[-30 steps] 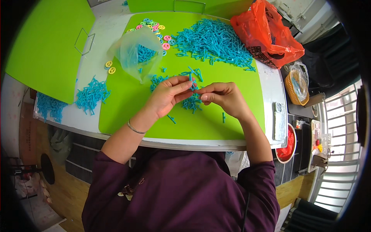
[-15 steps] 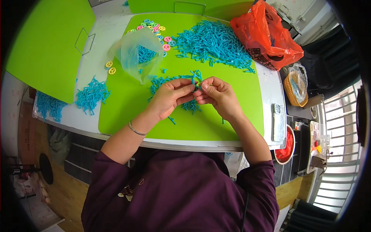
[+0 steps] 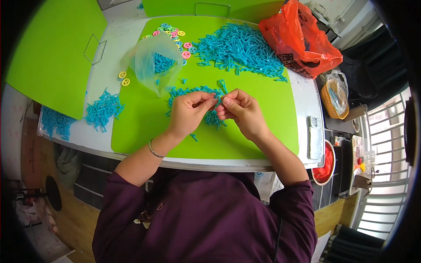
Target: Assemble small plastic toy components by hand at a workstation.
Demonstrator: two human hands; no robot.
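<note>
Over the middle of the green mat point(image 3: 258, 136), my left hand point(image 3: 190, 109) and my right hand point(image 3: 245, 111) meet fingertip to fingertip. A small teal plastic piece point(image 3: 222, 85) with a looped or forked end sticks up from the pinch of my right hand. My left thumb and forefinger are also pressed together, at a teal bit point(image 3: 218, 100) between the hands; its shape is mostly hidden by the fingers. Beneath and behind my hands lies a loose pile of similar teal pieces point(image 3: 177, 93). One stray piece point(image 3: 194, 137) rests near my left wrist.
A large teal heap point(image 3: 241, 48) covers the back right, beside a red plastic bag point(image 3: 294, 35). A clear bag point(image 3: 149, 57) holds more teal pieces, near pastel rings point(image 3: 186, 55). Another teal pile point(image 3: 105, 107) lies left, two yellow rings point(image 3: 126, 82) nearby. A phone point(image 3: 314, 136) lies right.
Both hands have shifted slightly, and my right hand has turned a little. The upright straight teal piece at my left fingertips no longer shows; a looped one now rises by my right fingers.
</note>
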